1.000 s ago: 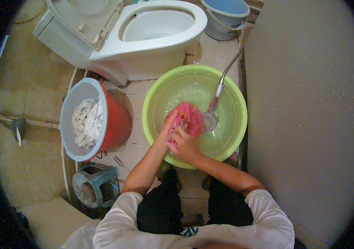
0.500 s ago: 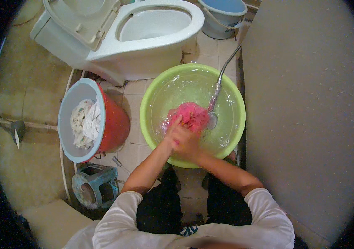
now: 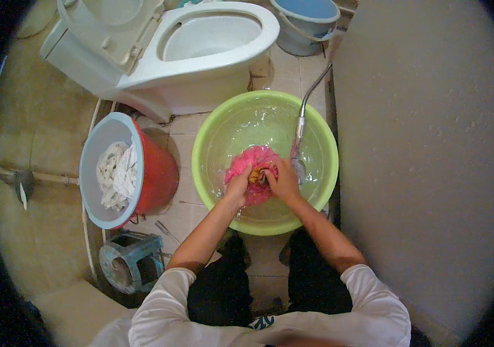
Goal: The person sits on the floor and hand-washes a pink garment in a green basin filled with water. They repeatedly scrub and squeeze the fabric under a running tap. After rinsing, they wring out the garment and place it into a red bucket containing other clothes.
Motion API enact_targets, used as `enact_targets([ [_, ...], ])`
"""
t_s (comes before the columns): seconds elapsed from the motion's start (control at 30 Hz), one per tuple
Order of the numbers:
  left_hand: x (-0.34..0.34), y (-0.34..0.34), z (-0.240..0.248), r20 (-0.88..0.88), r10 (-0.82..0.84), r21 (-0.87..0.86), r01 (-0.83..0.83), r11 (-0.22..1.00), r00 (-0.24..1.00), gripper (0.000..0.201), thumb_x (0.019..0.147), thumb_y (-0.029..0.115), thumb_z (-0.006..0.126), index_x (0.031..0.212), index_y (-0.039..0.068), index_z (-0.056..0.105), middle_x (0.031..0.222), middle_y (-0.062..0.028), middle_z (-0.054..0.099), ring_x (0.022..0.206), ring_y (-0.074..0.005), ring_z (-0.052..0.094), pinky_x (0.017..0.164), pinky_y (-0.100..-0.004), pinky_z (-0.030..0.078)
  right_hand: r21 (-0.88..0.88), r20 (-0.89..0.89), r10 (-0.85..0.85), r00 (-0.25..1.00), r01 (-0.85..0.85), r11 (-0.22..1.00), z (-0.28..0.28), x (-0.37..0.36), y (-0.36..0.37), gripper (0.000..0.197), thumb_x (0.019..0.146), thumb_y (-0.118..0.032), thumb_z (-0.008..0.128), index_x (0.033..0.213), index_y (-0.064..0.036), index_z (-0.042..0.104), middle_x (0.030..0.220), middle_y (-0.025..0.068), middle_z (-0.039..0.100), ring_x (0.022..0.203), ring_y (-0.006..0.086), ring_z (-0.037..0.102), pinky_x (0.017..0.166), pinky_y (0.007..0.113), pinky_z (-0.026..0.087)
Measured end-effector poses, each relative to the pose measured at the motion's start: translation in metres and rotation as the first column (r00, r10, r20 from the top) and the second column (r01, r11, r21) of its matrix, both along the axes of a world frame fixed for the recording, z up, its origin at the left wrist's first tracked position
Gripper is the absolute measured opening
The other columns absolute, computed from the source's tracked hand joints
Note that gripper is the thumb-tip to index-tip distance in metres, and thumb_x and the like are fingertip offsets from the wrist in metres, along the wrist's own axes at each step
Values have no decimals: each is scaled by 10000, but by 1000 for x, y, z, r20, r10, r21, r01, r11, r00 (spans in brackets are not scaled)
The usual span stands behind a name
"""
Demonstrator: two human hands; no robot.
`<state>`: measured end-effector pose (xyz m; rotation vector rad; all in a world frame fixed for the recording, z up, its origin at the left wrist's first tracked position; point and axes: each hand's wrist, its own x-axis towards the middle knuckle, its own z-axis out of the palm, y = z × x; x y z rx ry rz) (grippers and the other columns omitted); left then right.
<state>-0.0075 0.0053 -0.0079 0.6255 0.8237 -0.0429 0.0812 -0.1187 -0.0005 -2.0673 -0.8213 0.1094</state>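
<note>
A pink cloth garment [image 3: 255,155] with a yellow and dark patterned patch lies bunched in the water of a round green basin [image 3: 199,147]. My left hand [image 3: 239,186] grips the left side of the bunch, its thumb by the patch. On the other side my right hand [image 3: 283,180] holds the cloth, fingers curled in at the patch. Both hands are close together, low over the near half of the basin. A shower head [image 3: 298,139] on a metal hose rests in the basin just right of the cloth, its head in the water.
Left of the basin stands a red bucket [image 3: 160,173] with whitish cloths [image 3: 120,173] inside. A worn blue stool [image 3: 134,260] is below it. A white toilet [image 3: 200,81] with raised lid stands beyond, beside a grey bucket [image 3: 302,40]. A wall [image 3: 420,150] runs along the right.
My hands were pressed together over the near edge of the cloth; now they are apart, one on each side. The cloth has spread out, showing the patterned patch.
</note>
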Motion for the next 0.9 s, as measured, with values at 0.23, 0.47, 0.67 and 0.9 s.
enact_targets([
  [0.23,-22,10,-65,-241,35,90,-13,996,970,492,874,431,547,1130,11,534,1030,-135,615,872,-254,628,762,-433,536,-268,127,203,971,-164,949,-16,-25,-1,464,624,15,597,1070,-89,526,1055,160,462,975,381,484,831,463,407],
  [0.47,-17,6,-13,-130,20,-97,-33,995,991,444,859,456,544,1112,92,562,1029,-89,629,881,-237,624,759,-408,535,-42,-62,74,995,-77,996,-37,-13,-1,371,634,-13,593,995,-87,551,1049,162,509,993,358,502,814,425,433],
  [0.67,-14,16,11,66,3,-187,9,982,998,462,878,505,483,1089,104,574,1053,-100,619,933,-251,609,832,-439,498,105,34,258,966,-260,960,72,-50,26,221,646,-111,665,854,-98,593,907,113,550,857,307,562,730,398,468],
  [0.9,-13,10,-4,161,32,-260,11,966,986,476,874,524,476,1088,110,575,1056,-96,619,947,-249,603,854,-440,484,181,317,311,896,-379,907,60,-66,41,113,720,-186,655,766,-92,612,755,77,558,675,276,584,602,382,473],
])
